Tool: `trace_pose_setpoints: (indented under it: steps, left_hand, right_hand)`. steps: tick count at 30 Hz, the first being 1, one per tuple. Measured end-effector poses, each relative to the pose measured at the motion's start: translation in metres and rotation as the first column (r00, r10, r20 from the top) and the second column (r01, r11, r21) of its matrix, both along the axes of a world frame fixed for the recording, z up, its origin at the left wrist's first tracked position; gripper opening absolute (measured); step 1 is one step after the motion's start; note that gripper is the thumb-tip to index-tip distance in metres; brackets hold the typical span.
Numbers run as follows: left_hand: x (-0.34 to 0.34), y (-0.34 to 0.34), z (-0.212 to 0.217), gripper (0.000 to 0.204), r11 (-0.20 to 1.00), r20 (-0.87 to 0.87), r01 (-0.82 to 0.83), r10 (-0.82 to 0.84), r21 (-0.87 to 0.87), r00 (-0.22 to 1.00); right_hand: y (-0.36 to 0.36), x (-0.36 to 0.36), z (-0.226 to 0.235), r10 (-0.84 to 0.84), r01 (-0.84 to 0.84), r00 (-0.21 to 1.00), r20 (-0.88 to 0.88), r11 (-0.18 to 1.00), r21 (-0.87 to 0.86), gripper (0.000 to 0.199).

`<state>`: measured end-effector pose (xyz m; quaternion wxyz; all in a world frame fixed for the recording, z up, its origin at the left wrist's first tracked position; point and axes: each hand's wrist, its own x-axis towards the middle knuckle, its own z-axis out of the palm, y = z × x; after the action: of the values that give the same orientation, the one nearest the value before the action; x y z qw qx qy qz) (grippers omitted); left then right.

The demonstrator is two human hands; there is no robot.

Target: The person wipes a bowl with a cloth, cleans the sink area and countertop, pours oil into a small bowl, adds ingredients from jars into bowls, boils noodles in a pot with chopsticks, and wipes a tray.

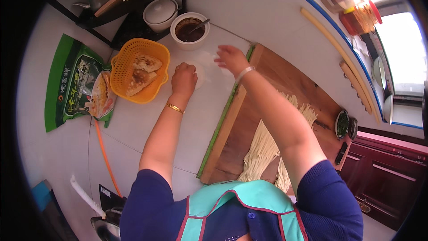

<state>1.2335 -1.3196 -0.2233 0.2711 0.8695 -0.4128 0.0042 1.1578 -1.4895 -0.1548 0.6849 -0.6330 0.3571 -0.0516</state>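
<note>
My left hand (184, 79), a gold bracelet at its wrist, is over the pale counter with its fingers curled. A whitish, faint round shape (199, 78) shows beside its fingers; what they hold, if anything, is hidden. To the right, my right hand (232, 59) hovers by the board's far left corner, fingers stretched out and a little blurred, nothing in it. Beyond both hands stands a white bowl of dark sauce (183, 30) with a spoon in it. Left of my left hand, a yellow plastic basket (166, 64) holds browned flatbread pieces (141, 80).
Long pale noodles (261, 149) lie on a wooden board (232, 138) under my right arm. A green food bag (67, 89) lies far left. Behind are a lidded white pot (160, 12) and a black rack (127, 33). A rolling pin (339, 47) leans along the right wall.
</note>
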Motion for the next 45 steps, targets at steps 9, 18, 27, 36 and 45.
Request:
trace_pose_setpoints:
  steps: [9,18,27,36,45]
  left_hand:
    - [0.066,-0.048,-0.004,0.056,0.78,-0.703,-0.535,0.179,-0.325,0.689]
    - [-0.05,-0.098,0.076,0.055,0.888,-0.616,-0.287,0.005,-0.36,0.788]
    - [-0.225,-0.228,0.068,0.04,0.921,-0.878,-0.134,-0.294,-0.366,0.377]
    - [-0.114,-0.189,0.069,0.04,0.968,-0.537,0.015,-0.152,-0.251,0.83]
    - [0.18,-0.048,0.079,0.031,0.966,0.259,-0.202,0.238,-0.16,0.936]
  right_hand:
    - [0.003,0.097,-0.017,0.033,-0.06,0.984,-0.174,0.986,-0.155,0.032]
    - [-0.033,-0.053,0.023,-0.302,0.279,0.952,-0.043,0.92,-0.275,0.018]
    - [-0.142,-0.269,-0.018,-0.575,0.444,0.802,-0.16,0.754,-0.483,0.021]
    - [-0.111,-0.221,0.019,-0.517,0.496,0.832,0.203,0.528,-0.689,0.031]
    - [0.006,0.102,0.049,0.034,-0.052,0.99,0.134,0.99,0.131,0.032]
